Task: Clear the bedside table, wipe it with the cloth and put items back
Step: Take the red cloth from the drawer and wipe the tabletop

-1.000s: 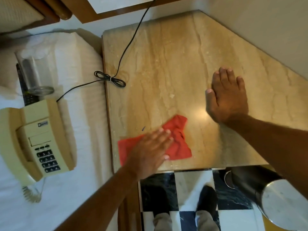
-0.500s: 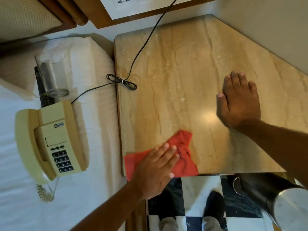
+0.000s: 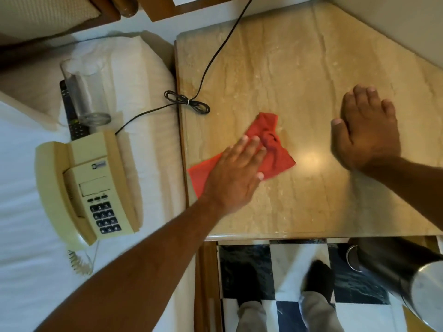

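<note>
The beige marble top of the bedside table [image 3: 299, 68] fills the upper right of the head view. A red cloth [image 3: 275, 152] lies crumpled on its left part. My left hand [image 3: 236, 173] presses flat on the cloth with fingers stretched out. My right hand [image 3: 366, 133] rests flat on the bare marble to the right, fingers apart, holding nothing. A cream telephone [image 3: 88, 188], a clear glass [image 3: 84, 94] and a dark remote [image 3: 74, 125] lie on the white bed at the left.
The phone's black cord [image 3: 191, 104] runs from the bed across the table's left edge up to the wall. A shiny metal bin [image 3: 407, 274] stands at the lower right on the checkered floor [image 3: 247, 271]. A wooden headboard [image 3: 107, 8] is at the top left.
My left hand has pushed the red cloth from the table's front edge up and inward onto the marble. My right hand has stayed flat in place. The view shifted slightly.
</note>
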`<state>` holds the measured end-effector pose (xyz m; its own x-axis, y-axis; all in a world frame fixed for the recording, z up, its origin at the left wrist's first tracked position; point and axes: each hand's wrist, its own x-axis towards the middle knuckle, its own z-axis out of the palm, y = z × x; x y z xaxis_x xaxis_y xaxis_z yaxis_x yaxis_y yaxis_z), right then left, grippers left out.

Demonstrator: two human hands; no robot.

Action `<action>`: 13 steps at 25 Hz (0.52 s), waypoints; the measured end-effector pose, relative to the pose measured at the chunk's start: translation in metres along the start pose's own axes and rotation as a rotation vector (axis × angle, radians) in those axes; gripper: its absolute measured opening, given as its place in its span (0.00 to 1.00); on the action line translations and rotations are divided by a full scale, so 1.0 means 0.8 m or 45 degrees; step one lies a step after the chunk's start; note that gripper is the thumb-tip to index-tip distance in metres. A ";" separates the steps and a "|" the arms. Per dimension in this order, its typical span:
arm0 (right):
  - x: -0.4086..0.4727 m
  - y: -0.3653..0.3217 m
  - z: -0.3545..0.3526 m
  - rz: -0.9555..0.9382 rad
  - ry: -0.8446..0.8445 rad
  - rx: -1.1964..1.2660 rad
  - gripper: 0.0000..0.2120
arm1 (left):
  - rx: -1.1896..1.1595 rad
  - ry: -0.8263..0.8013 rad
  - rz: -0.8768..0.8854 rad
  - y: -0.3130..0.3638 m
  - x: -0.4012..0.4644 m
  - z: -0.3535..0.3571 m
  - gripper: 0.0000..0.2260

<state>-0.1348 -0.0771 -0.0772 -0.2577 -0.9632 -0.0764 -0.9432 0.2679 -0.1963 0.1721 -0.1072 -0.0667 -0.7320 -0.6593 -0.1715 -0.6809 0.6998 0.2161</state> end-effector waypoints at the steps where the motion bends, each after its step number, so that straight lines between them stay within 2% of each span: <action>1: 0.000 -0.002 -0.001 0.002 0.011 0.005 0.32 | 0.025 -0.025 0.070 0.017 -0.011 0.005 0.26; 4: -0.004 -0.003 0.001 -0.007 0.038 -0.009 0.31 | 0.011 -0.149 0.253 0.064 -0.048 0.019 0.26; 11: -0.004 -0.007 -0.013 0.022 -0.036 -0.024 0.31 | 0.012 -0.268 0.233 0.076 -0.046 -0.008 0.29; 13: -0.005 -0.018 -0.022 0.033 -0.089 -0.043 0.31 | -0.159 -0.136 0.057 0.078 -0.065 -0.030 0.30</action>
<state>-0.1243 -0.0777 -0.0569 -0.2677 -0.9518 -0.1495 -0.9434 0.2905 -0.1602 0.1684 -0.0357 -0.0208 -0.7645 -0.5905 -0.2585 -0.6441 0.6838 0.3429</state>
